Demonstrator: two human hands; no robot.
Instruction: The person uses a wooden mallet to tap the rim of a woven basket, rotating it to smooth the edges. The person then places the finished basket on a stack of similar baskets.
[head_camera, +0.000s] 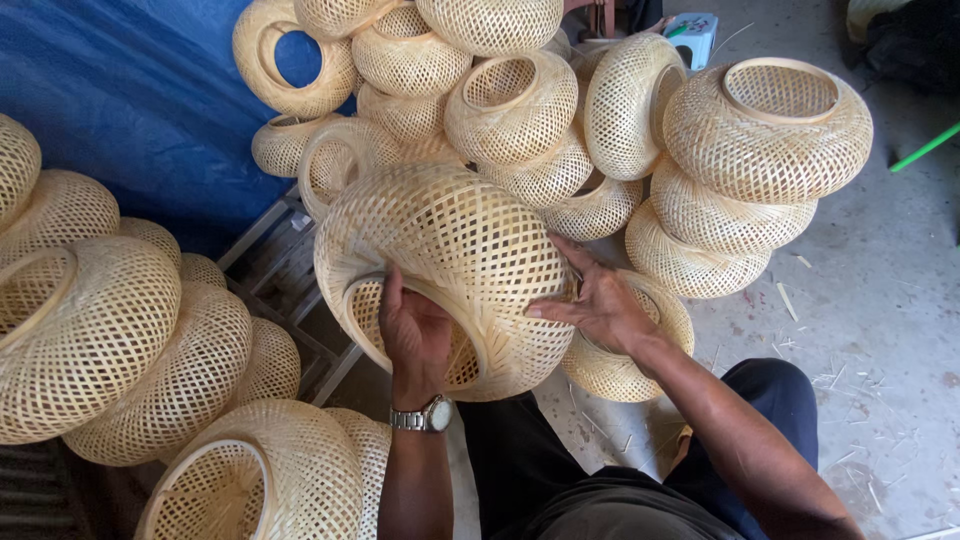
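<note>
Wickerwork fills nearly everything you look down on, and the piece that matters is the round woven bamboo shade (455, 270) you hold in front of your knees, tipped so its open mouth faces down and toward you. Your left hand (415, 335) is hooked over the mouth ring (365, 335), thumb on the outside, fingers curled in behind the rim, so it is closed on that ring. Your right hand (600, 305) lies spread and flat against the shade's outer wall, fingertips pressing the weave, gripping nothing.

Keep the flat hand broad, I would say; a wide palm looks less likely to dent open lattice than poking fingertips. Carry the weight at the ring, which appears the stiffest part, and turn the shade by walking the rim through the left hand rather than twisting the body of it.

Just behind it, touching or nearly so, rises a pile of finished shades (500, 110), and a stack of three (740, 190) stands to the right on the concrete floor (880, 300), which is scattered with thin bamboo slivers. More shades (110, 340) crowd the left side against a blue tarpaulin (130, 100). Another shade (625, 355) sits under your right wrist.

The left fingers inside the rim are out of sight, so I cannot tell what they touch. The shade's far opening is hidden, and the lowest shades at the left run off the edge of view.
</note>
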